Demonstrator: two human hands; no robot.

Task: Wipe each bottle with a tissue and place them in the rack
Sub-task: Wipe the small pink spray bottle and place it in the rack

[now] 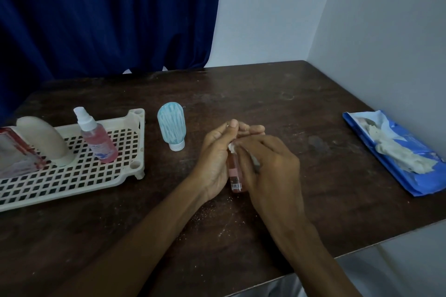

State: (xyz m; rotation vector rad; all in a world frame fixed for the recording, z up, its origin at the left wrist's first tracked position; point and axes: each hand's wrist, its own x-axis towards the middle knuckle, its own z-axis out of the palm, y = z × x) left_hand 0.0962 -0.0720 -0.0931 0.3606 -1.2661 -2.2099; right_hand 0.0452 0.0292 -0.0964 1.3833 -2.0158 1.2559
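Head view, one camera only.

Centre of frame: left hand point(217, 159) has its fingers curled round a small pink bottle point(235, 177), thumb and forefinger meeting above its top end. The bottle is held just over the table point(289, 103), barcode label showing near its lower end. Right hand point(270, 169) covers the bottle's right side, fingers curled, pinching a bit of white tissue point(232, 146) against the upper part. Most of the tissue is hidden under the fingers.

Left of frame: cream rack point(142, 144) with a grid floor. In it are a pink spray bottle point(99, 142), leaning; a beige bottle point(45, 140), cap down; and a red-and-white box point(14, 149), cut off by the frame edge.

Just right of the rack, on the table: a light blue bottle point(171, 125) stands on its white cap, apart from both rack and hands.

Right edge: blue tissue pack point(410, 181), torn open, crumpled tissue wad point(398, 154) lying on it. Well apart from the hands.

Upper left: dark blue curtain point(96, 19). Upper right: pale wall point(362, 19).
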